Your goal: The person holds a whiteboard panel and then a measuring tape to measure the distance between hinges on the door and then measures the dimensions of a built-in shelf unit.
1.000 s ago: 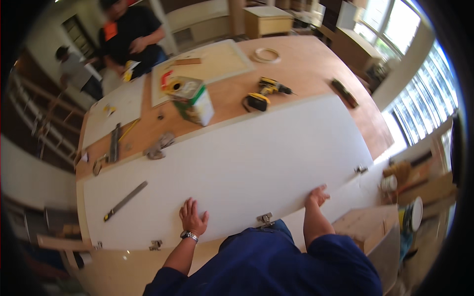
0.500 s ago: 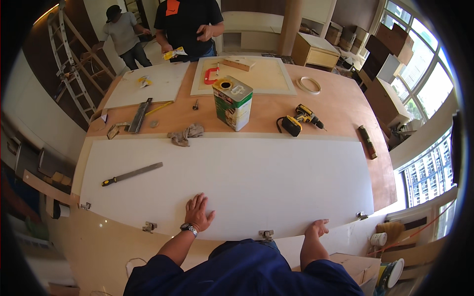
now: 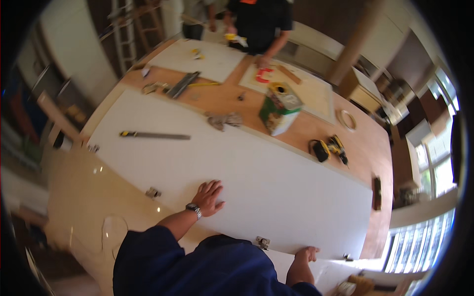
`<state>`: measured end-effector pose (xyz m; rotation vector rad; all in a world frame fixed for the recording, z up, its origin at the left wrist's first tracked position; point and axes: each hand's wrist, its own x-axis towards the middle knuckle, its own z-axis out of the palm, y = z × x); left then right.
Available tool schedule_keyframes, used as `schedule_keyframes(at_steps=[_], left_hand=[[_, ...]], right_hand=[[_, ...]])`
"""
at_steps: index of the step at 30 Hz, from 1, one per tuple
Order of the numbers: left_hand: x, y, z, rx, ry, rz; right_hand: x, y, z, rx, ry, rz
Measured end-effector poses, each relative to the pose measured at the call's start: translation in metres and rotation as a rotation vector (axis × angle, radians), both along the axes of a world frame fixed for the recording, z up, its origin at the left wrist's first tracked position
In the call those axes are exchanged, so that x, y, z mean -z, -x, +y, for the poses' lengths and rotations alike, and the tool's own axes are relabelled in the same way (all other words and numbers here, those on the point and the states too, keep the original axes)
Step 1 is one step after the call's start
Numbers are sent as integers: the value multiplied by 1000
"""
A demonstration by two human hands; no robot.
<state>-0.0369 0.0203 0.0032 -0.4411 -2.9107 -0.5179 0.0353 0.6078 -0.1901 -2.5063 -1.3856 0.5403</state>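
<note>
A long white panel [image 3: 222, 158] with several metal hinges along its near edge lies before me. My left hand [image 3: 209, 198] rests flat on it, fingers outstretched, a watch on the wrist. At the near edge, right of a hinge [image 3: 262, 242], my right hand [image 3: 307, 254] has its fingers curled at the panel's rim; their undersides are hidden. A file [image 3: 155, 135] with a black and yellow handle lies on the panel's left part. At the far edge a crumpled grey-brown rag [image 3: 224, 120] lies beside it.
On the brown worktable [image 3: 237, 106] behind the panel stand a green and white tin [image 3: 280, 109] and a yellow-black drill [image 3: 337, 149], with a tape measure [image 3: 320, 150] alongside. A red clamp [image 3: 263, 75] lies farther back. A co-worker in black [image 3: 259, 24] stands at the far side.
My view has turned and tilted, so the table now slants down to the right. The co-worker's arm has lowered to the board near the red clamp. Both my hands remain at the panel.
</note>
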Motion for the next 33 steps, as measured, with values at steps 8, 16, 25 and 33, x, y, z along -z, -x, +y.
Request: schedule_keyframes(at_steps=[8, 16, 25, 33], left_hand=[[2, -28, -19, -126, 2, -69], [7, -32, -24, -133, 13, -119], [2, -25, -21, -129, 30, -135], [-2, -17, -12, -105, 55, -130]], right_hand=[[-106, 38, -88, -204, -66, 124], [-157, 42, -131, -144, 13, 170], [-134, 50, -109, -12, -42, 204], [-122, 42, -91, -17, -66, 211]])
